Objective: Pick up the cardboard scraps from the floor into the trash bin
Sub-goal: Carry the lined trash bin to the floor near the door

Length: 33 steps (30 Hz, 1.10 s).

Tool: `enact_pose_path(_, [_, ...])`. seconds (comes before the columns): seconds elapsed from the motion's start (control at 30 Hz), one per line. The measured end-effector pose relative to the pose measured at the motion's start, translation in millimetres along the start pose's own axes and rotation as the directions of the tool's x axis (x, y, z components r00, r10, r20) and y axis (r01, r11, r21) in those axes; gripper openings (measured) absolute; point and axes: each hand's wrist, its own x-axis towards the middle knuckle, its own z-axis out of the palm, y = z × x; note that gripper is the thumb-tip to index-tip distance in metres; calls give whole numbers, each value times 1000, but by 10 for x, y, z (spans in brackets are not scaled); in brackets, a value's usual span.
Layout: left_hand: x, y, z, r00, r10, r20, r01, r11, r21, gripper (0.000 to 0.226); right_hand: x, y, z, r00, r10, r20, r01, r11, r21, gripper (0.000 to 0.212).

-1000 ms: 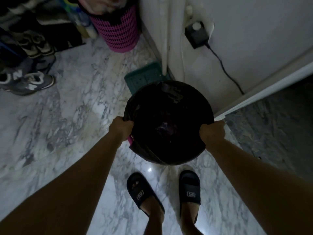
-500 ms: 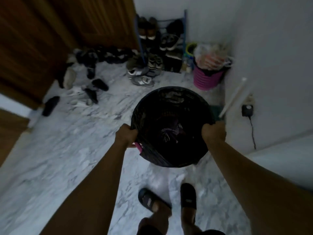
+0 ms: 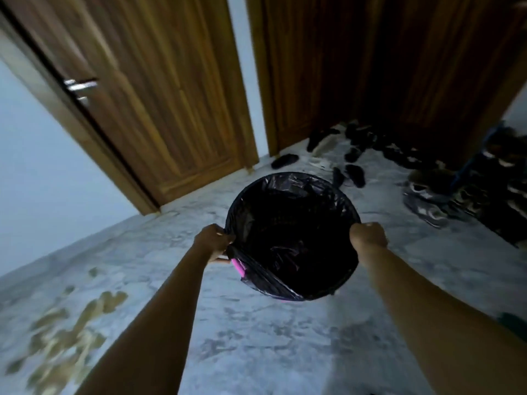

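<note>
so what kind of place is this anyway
Probably a home entrance hall: wooden doors, a marble floor, and many shoes scattered beside a shoe rack.

Black-lined trash bin (image 3: 299, 178) in the grip of left hand (image 3: 214, 240) and right hand (image 3: 368, 235), cardboard scraps (image 3: 65, 332) on floor (image 3: 256, 337).

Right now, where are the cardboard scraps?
Head view, lower left: cardboard scraps lie on the floor, left of the left forearm, apart from the trash bin.
</note>
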Motion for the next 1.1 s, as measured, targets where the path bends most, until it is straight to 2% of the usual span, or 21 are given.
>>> enact_pose_path(0.07, [-25,-298,-532,996,-37,-81,30,996,-86,20,-201,-269,485,996,-55,70,60,996,-60,15])
enact_pose_path(0.1, [-34,-436,-780,991,-59,-119,47,994,-101,22,-305,-389,719,990,-71,123,82,993,-88,13])
enact_pose_path(0.2, [6,-845,-1400,968,-139,-207,106,981,-164,20,-547,-629,1391,950,-84,302,114,990,-81,23])
enact_pose_path(0.27, [87,-1064,-1698,952,-184,-245,135,970,-202,20,-645,-754,1775,927,-83,367,123,989,-87,17])
enact_pose_path(0.33, [220,-1236,-1909,936,-224,-271,165,961,-223,22,-679,-876,2121,905,-90,417,149,983,-111,6])
enact_pose_path(0.43, [521,-1420,-2154,912,-305,-275,222,930,-294,23,-599,-1101,2639,877,-90,471,179,973,-148,12])
enact_pose_path(0.57, [1064,-1524,-2402,890,-367,-271,267,901,-341,22,-260,-1478,3326,834,-41,550,194,955,-222,8])
enact_pose_path(0.67, [1489,-1515,-2578,869,-407,-280,294,882,-370,25,16,-1804,3795,817,-6,577,216,930,-297,6])
enact_pose_path(0.77, [1910,-1468,-2738,851,-439,-287,308,862,-403,27,293,-2130,4245,804,17,594,221,919,-326,24])
enact_pose_path(0.97, [2826,-1506,-3066,853,-462,-242,345,848,-401,16,821,-2547,5226,837,16,548,226,900,-372,32])
enact_pose_path(1.1, [3706,-1807,-3240,857,-482,-181,386,834,-395,27,1175,-2524,6017,875,-45,481,290,846,-448,13])
